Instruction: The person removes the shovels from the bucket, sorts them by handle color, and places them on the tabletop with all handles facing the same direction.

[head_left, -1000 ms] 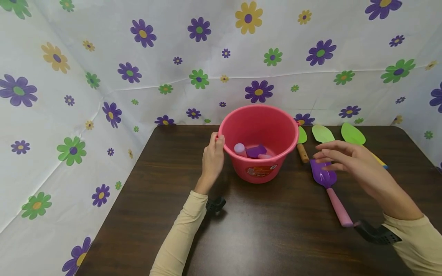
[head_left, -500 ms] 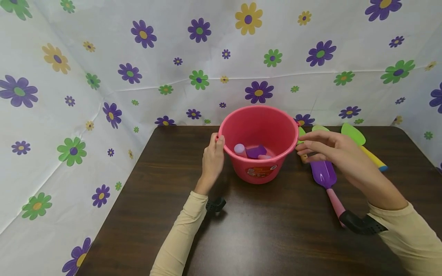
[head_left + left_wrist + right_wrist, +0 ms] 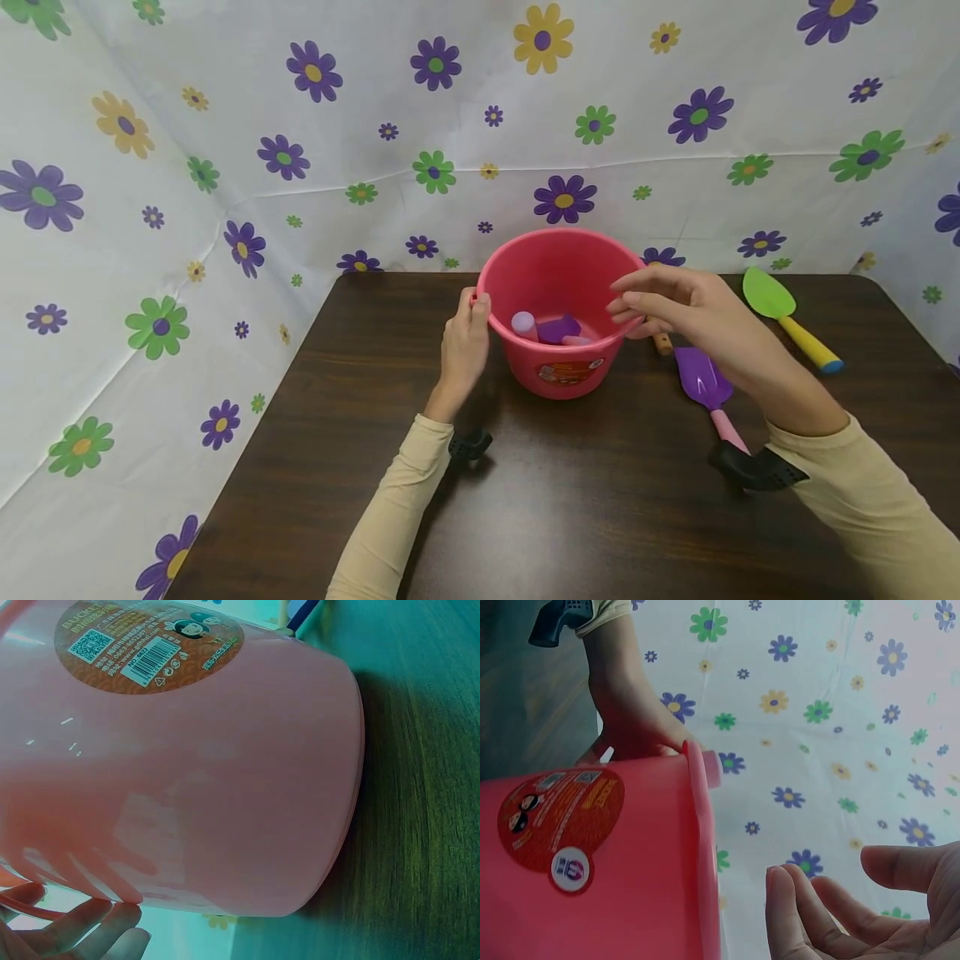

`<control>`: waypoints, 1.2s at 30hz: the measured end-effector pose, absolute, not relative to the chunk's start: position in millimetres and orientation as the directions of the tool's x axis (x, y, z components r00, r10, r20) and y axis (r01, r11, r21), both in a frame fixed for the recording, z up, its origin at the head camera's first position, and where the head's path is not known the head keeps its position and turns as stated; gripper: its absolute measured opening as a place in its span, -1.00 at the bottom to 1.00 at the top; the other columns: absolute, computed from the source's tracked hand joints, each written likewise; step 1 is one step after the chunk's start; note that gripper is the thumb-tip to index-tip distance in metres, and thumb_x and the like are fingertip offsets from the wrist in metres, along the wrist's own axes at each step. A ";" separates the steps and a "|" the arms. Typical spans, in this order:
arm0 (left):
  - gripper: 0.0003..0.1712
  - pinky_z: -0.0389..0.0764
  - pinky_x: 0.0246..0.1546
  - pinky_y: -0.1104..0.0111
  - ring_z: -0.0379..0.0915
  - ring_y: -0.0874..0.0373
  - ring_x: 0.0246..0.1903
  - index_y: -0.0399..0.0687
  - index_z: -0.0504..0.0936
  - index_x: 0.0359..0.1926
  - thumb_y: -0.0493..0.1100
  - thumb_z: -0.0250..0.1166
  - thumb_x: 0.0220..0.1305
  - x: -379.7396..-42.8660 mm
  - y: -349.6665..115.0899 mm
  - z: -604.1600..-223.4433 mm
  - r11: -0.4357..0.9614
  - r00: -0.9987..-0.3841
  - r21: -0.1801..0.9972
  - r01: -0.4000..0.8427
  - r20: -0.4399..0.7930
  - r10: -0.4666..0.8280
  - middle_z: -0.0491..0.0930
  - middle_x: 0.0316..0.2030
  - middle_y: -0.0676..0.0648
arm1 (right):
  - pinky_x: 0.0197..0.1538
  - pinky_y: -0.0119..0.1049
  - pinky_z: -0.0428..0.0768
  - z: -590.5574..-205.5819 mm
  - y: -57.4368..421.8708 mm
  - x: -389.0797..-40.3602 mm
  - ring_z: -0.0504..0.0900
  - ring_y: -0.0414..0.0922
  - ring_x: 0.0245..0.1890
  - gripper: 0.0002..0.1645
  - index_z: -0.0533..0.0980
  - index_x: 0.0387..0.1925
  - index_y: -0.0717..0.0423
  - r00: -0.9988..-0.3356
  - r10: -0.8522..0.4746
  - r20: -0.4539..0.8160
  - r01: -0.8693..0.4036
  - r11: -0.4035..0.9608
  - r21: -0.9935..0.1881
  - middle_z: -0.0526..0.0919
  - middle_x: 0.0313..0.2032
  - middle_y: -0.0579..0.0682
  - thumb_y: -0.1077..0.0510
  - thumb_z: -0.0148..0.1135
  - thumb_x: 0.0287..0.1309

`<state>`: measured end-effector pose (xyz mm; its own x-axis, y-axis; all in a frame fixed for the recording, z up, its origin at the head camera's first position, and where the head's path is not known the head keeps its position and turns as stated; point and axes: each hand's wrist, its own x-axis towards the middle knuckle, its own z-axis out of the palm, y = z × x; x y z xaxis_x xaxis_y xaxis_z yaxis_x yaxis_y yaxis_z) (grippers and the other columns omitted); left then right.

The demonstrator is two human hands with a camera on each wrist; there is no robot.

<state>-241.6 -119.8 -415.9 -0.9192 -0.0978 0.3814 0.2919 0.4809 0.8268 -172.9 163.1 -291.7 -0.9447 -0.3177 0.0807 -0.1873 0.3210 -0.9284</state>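
Observation:
A pink bucket [image 3: 558, 262] stands on the table with a purple toy piece [image 3: 557, 329] and a pink handle with a lilac end [image 3: 523, 323] inside. My left hand [image 3: 462, 346] holds the bucket's left rim; in the left wrist view its fingers [image 3: 82, 930] lie at the thin handle along the bucket's side. Over the right rim hovers my right hand [image 3: 701, 317], fingers loosely bent and thumb apart. In the right wrist view that hand [image 3: 870, 915] has nothing between thumb and fingers. Below it lies a purple toy shovel [image 3: 701, 379], its pink handle partly behind the wrist camera.
A green toy trowel with a yellow handle [image 3: 810, 343] lies at the table's back right. A wooden handle [image 3: 662, 343] shows beside the bucket, mostly hidden by my right hand. Behind the dark wooden table [image 3: 337, 375] hangs a flower-patterned cloth [image 3: 465, 92].
My right hand has moved left, from above the purple shovel to over the bucket's right rim, uncovering the yellow-handled trowel. My left hand and the bucket have stayed in place.

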 end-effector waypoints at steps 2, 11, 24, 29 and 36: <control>-0.42 0.19 -0.55 0.25 0.29 0.05 -0.54 -0.06 0.50 0.10 0.27 -0.15 0.50 -241.9 -119.5 -415.9 0.474 -0.920 0.829 0.297 0.382 -0.091 0.35 -0.53 -0.04 | -0.07 -0.32 0.69 -290.7 159.8 -173.8 0.75 -0.16 -0.05 -0.55 0.50 0.24 0.24 -0.942 -0.324 0.091 -0.197 0.310 -0.930 0.76 -0.06 -0.09 0.05 0.16 0.50; -0.42 0.17 -0.55 0.25 0.24 0.09 -0.56 -0.03 0.51 0.11 0.28 -0.15 0.51 -243.3 -119.0 -416.6 0.477 -0.919 0.828 0.297 0.383 -0.093 0.33 -0.55 -0.01 | -0.04 -0.33 0.67 -290.0 145.3 -181.0 0.75 -0.17 -0.04 -0.52 0.52 0.24 0.19 -0.942 -0.330 0.069 -0.178 0.311 -0.934 0.76 -0.02 -0.02 -0.01 0.18 0.48; -0.42 0.16 -0.56 0.25 0.22 0.08 -0.56 -0.04 0.51 0.12 0.27 -0.16 0.50 -242.5 -120.1 -417.3 0.469 -0.923 0.834 0.290 0.374 -0.094 0.32 -0.55 -0.03 | -0.06 -0.33 0.68 -294.5 122.5 -198.6 0.74 0.03 -0.01 -0.57 0.56 0.16 0.26 -0.938 -0.331 0.101 -0.225 0.361 -0.905 0.70 0.01 0.20 0.04 0.24 0.45; -0.42 0.16 -0.56 0.27 0.21 0.09 -0.56 -0.04 0.51 0.13 0.26 -0.15 0.52 -242.3 -120.0 -417.0 0.469 -0.927 0.836 0.284 0.365 -0.090 0.33 -0.55 -0.03 | -0.04 -0.31 0.68 -297.3 114.2 -204.4 0.74 0.02 -0.03 -0.60 0.58 0.13 0.27 -0.930 -0.348 0.116 -0.251 0.370 -0.894 0.70 -0.01 0.17 0.08 0.27 0.43; -0.41 0.17 -0.55 0.26 0.22 0.08 -0.55 -0.04 0.51 0.14 0.27 -0.15 0.51 -241.8 -120.3 -416.6 0.467 -0.927 0.837 0.284 0.364 -0.088 0.33 -0.54 -0.03 | 0.00 -0.17 0.69 -301.2 104.9 -212.7 0.73 0.07 -0.03 -0.63 0.58 0.12 0.29 -0.921 -0.375 0.109 -0.272 0.415 -0.868 0.70 -0.03 0.21 0.13 0.26 0.42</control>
